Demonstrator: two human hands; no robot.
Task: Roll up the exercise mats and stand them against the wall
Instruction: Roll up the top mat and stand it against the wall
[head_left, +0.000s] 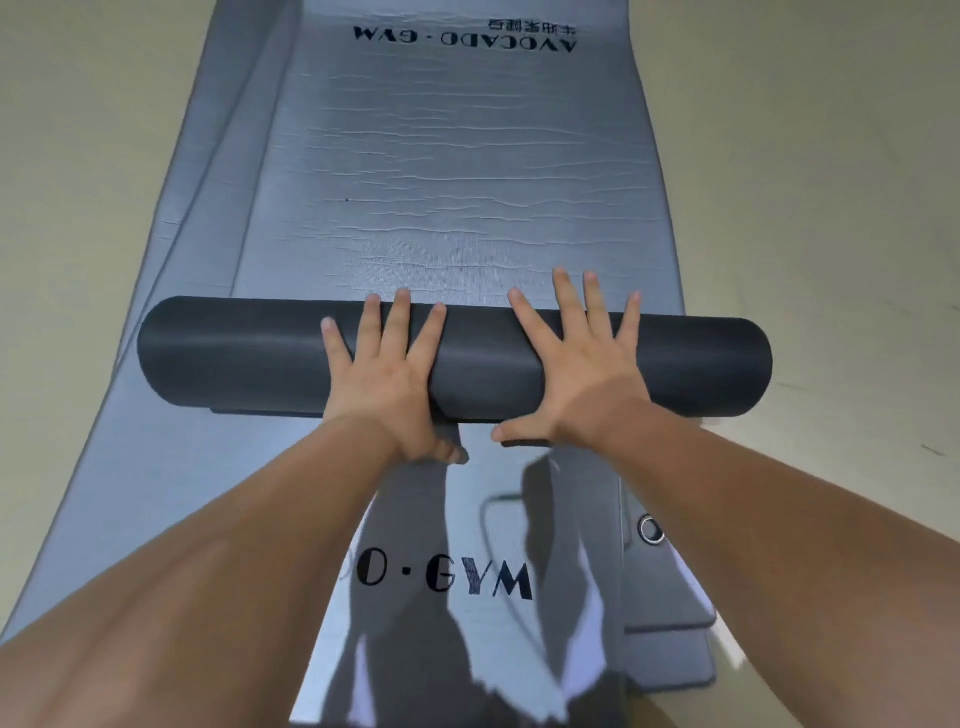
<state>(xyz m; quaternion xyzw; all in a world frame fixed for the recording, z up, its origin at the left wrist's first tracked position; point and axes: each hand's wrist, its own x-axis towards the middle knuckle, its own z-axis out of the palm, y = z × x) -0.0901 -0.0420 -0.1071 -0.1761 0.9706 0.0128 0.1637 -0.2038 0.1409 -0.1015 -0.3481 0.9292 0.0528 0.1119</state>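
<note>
Both hands, left (384, 374) and right (576, 364), press flat with fingers spread on the dark rolled part (234, 353) of 1 grey mat (457, 182) (stacked on others) on the floor (810, 156).

Gym: grey mats (467, 156) printed "AVOCADO · GYM", pale floor (78, 156).
</note>
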